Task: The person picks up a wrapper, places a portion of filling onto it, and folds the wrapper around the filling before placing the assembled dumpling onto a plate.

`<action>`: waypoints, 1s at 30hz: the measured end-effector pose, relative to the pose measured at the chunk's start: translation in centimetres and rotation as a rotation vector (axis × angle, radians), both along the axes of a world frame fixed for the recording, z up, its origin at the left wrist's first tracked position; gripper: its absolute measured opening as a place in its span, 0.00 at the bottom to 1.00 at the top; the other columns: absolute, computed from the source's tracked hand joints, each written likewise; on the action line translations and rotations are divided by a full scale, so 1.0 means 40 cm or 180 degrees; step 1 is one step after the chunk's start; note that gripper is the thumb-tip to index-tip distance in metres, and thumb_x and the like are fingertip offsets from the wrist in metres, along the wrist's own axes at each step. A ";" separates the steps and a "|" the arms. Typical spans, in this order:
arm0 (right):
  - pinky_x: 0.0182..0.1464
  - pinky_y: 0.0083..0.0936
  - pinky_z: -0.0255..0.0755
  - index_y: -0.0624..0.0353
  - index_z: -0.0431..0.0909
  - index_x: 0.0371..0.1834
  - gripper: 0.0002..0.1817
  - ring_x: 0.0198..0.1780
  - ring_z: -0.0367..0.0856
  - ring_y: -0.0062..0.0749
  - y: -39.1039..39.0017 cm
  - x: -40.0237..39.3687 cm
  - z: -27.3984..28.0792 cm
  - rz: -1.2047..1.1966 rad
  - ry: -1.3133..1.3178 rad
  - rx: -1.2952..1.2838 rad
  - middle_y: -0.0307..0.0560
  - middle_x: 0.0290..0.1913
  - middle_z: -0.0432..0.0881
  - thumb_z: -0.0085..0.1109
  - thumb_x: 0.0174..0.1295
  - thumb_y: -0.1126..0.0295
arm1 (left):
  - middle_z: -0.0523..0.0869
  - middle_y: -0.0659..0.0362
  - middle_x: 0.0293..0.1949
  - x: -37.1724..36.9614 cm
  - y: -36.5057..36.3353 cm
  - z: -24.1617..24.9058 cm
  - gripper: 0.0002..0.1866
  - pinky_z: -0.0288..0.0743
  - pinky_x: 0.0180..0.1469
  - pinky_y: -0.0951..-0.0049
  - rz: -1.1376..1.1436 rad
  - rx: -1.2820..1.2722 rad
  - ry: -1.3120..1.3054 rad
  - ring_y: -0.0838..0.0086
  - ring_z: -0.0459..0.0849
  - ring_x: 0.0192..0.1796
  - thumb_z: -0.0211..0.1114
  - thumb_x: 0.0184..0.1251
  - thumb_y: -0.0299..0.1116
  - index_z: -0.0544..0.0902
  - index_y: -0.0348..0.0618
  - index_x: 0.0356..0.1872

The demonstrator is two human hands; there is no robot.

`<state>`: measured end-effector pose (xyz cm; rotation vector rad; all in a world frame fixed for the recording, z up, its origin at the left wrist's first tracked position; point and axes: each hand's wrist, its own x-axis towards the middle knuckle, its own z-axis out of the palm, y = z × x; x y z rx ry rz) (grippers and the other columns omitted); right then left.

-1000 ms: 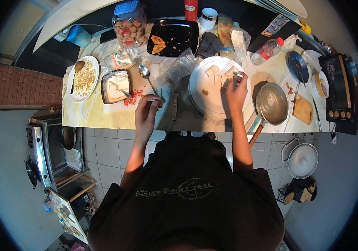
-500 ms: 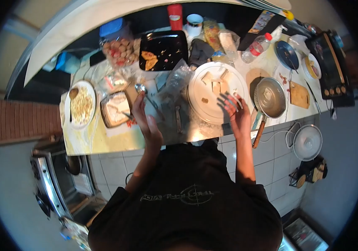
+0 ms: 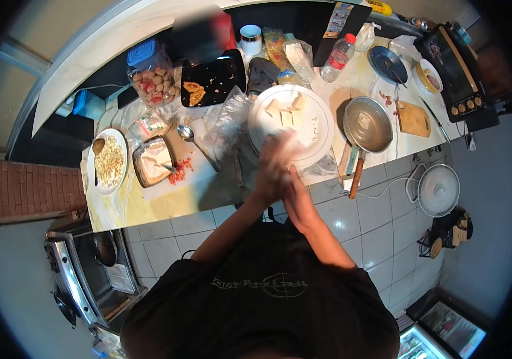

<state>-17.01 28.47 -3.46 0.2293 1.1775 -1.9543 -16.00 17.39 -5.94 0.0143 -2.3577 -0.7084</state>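
My left hand (image 3: 271, 176) and my right hand (image 3: 296, 197) are together, palm against palm, over the near edge of the white plate (image 3: 325, 134). Their fingers stretch out away from me but are smeared by motion, and I see nothing held between them. Several pale white blocks (image 3: 289, 115) lie on the far part of the plate, with small crumbs to their right. The hands cover the plate's near left part. Left of the hands, a metal spoon (image 3: 199, 143) rests on the counter beside a crumpled clear plastic bag (image 3: 229, 122).
At left are a plate of chopped food (image 3: 110, 164), a container with a white block (image 3: 154, 160) and red chopped bits (image 3: 180, 172). A saucepan (image 3: 366, 124) stands at right, its wooden handle (image 3: 356, 178) past the counter edge. Behind are a black tray (image 3: 214, 78) and a bottle (image 3: 338, 58).
My hands, apart and open before, have come together at the plate's near edge. The view has shifted, so the counter items appear further left.
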 end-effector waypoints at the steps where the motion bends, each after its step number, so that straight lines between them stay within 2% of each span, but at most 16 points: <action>1: 0.71 0.34 0.57 0.61 0.62 0.71 0.30 0.70 0.65 0.35 0.038 -0.009 0.006 0.0021 0.0003 -0.0025 0.51 0.67 0.71 0.37 0.77 0.50 | 0.69 0.43 0.68 -0.014 0.013 -0.043 0.29 0.52 0.74 0.50 0.0453 0.0266 -0.0107 0.54 0.66 0.72 0.49 0.72 0.50 0.74 0.40 0.64; 5: 0.72 0.38 0.54 0.61 0.69 0.67 0.30 0.71 0.64 0.40 0.191 -0.057 0.054 0.1392 0.0468 -0.1177 0.51 0.72 0.64 0.41 0.74 0.48 | 0.72 0.47 0.67 0.041 0.019 -0.098 0.30 0.56 0.73 0.63 0.0612 0.4427 0.0262 0.59 0.67 0.70 0.37 0.80 0.50 0.64 0.37 0.70; 7: 0.72 0.43 0.53 0.60 0.72 0.65 0.28 0.72 0.62 0.46 0.194 -0.009 0.067 0.0990 0.3811 0.0200 0.55 0.72 0.63 0.44 0.72 0.51 | 0.71 0.48 0.67 0.073 0.081 -0.098 0.32 0.57 0.73 0.64 0.0074 0.5749 0.0265 0.60 0.67 0.70 0.36 0.80 0.53 0.63 0.39 0.71; 8: 0.72 0.43 0.53 0.60 0.72 0.65 0.28 0.72 0.62 0.46 0.190 0.009 0.045 0.1021 0.3770 0.0166 0.55 0.72 0.63 0.44 0.72 0.51 | 0.71 0.48 0.68 0.091 0.113 -0.099 0.33 0.58 0.72 0.66 -0.0594 0.7036 0.0312 0.60 0.67 0.70 0.34 0.79 0.55 0.63 0.41 0.72; 10: 0.72 0.48 0.51 0.59 0.71 0.66 0.26 0.71 0.61 0.52 0.167 0.019 -0.042 0.1266 0.5642 0.0047 0.60 0.72 0.62 0.45 0.70 0.57 | 0.67 0.48 0.71 0.116 0.175 -0.103 0.35 0.54 0.73 0.63 -0.0934 0.6677 0.0273 0.60 0.64 0.72 0.32 0.78 0.59 0.59 0.43 0.74; 11: 0.72 0.48 0.51 0.59 0.71 0.66 0.26 0.71 0.61 0.52 0.175 0.022 -0.093 0.1328 0.5622 -0.0067 0.60 0.72 0.62 0.45 0.70 0.57 | 0.63 0.49 0.73 0.134 0.201 -0.099 0.38 0.50 0.75 0.60 -0.1287 0.6316 0.0179 0.60 0.61 0.74 0.30 0.77 0.62 0.56 0.44 0.75; 13: 0.71 0.50 0.50 0.57 0.69 0.67 0.25 0.70 0.62 0.54 0.180 0.013 -0.191 0.1658 0.5633 0.0933 0.61 0.71 0.63 0.45 0.70 0.57 | 0.62 0.49 0.74 0.159 0.233 0.000 0.37 0.54 0.74 0.59 -0.0214 0.6711 0.0948 0.60 0.62 0.73 0.34 0.77 0.62 0.61 0.44 0.74; 15: 0.69 0.48 0.52 0.54 0.66 0.70 0.28 0.69 0.63 0.50 0.201 0.019 -0.242 0.1323 0.5614 0.0828 0.59 0.70 0.65 0.44 0.72 0.53 | 0.55 0.52 0.77 0.204 0.276 0.120 0.41 0.45 0.76 0.60 0.0575 0.4564 0.0568 0.62 0.56 0.77 0.34 0.74 0.66 0.55 0.45 0.76; 17: 0.69 0.43 0.55 0.55 0.64 0.71 0.32 0.69 0.63 0.46 0.196 0.040 -0.266 0.1289 0.0614 -0.0130 0.57 0.70 0.65 0.41 0.73 0.45 | 0.56 0.51 0.77 0.228 0.289 0.050 0.40 0.46 0.76 0.61 0.0872 0.3443 0.0773 0.64 0.54 0.78 0.36 0.75 0.65 0.54 0.45 0.76; 18: 0.70 0.41 0.55 0.50 0.60 0.74 0.36 0.71 0.62 0.40 0.200 0.041 -0.242 0.1443 -0.0853 -0.0649 0.48 0.74 0.61 0.37 0.72 0.39 | 0.58 0.50 0.76 0.252 0.302 0.004 0.39 0.49 0.75 0.59 0.0744 0.3102 0.0046 0.63 0.56 0.77 0.42 0.74 0.63 0.57 0.44 0.75; 20: 0.70 0.40 0.55 0.52 0.59 0.75 0.37 0.71 0.62 0.41 0.168 0.055 -0.235 0.1834 -0.1058 -0.1399 0.48 0.75 0.60 0.34 0.72 0.38 | 0.61 0.49 0.75 0.284 0.293 -0.064 0.39 0.51 0.74 0.58 0.0639 0.2753 -0.0680 0.61 0.58 0.77 0.47 0.73 0.61 0.60 0.44 0.74; 21: 0.70 0.40 0.55 0.54 0.58 0.75 0.38 0.72 0.62 0.43 0.156 0.064 -0.231 0.2167 -0.1253 -0.2138 0.49 0.75 0.60 0.32 0.72 0.37 | 0.65 0.48 0.72 0.290 0.268 -0.089 0.35 0.56 0.72 0.61 0.0849 0.1038 -0.0805 0.62 0.62 0.74 0.50 0.73 0.57 0.64 0.43 0.73; 22: 0.71 0.39 0.55 0.58 0.55 0.76 0.39 0.72 0.63 0.42 0.159 0.071 -0.172 0.1775 -0.0986 -0.1377 0.48 0.76 0.59 0.29 0.74 0.39 | 0.69 0.47 0.69 0.308 0.249 -0.120 0.32 0.60 0.70 0.63 0.1007 -0.0685 -0.0921 0.63 0.67 0.72 0.54 0.73 0.52 0.67 0.43 0.71; 25: 0.70 0.36 0.58 0.58 0.56 0.75 0.37 0.71 0.65 0.42 0.193 0.021 -0.072 0.2003 -0.1163 -0.1678 0.48 0.76 0.61 0.28 0.75 0.41 | 0.77 0.44 0.62 0.408 0.159 -0.265 0.20 0.64 0.67 0.61 0.2200 0.0969 -0.0756 0.51 0.72 0.67 0.58 0.73 0.42 0.80 0.42 0.57; 27: 0.71 0.33 0.56 0.56 0.54 0.76 0.34 0.73 0.62 0.41 0.204 0.004 -0.036 0.2097 -0.1131 -0.1822 0.50 0.75 0.61 0.32 0.76 0.45 | 0.86 0.49 0.43 0.498 0.090 -0.260 0.15 0.73 0.53 0.68 0.2229 0.2167 -0.0541 0.62 0.83 0.48 0.59 0.74 0.40 0.83 0.36 0.42; 30: 0.68 0.31 0.59 0.57 0.61 0.73 0.30 0.71 0.66 0.39 0.187 -0.008 -0.068 0.2174 0.0362 -0.1231 0.50 0.72 0.67 0.36 0.76 0.50 | 0.83 0.56 0.29 0.591 0.018 -0.243 0.18 0.73 0.40 0.75 0.2677 0.2212 -0.0426 0.74 0.81 0.33 0.60 0.74 0.39 0.79 0.34 0.28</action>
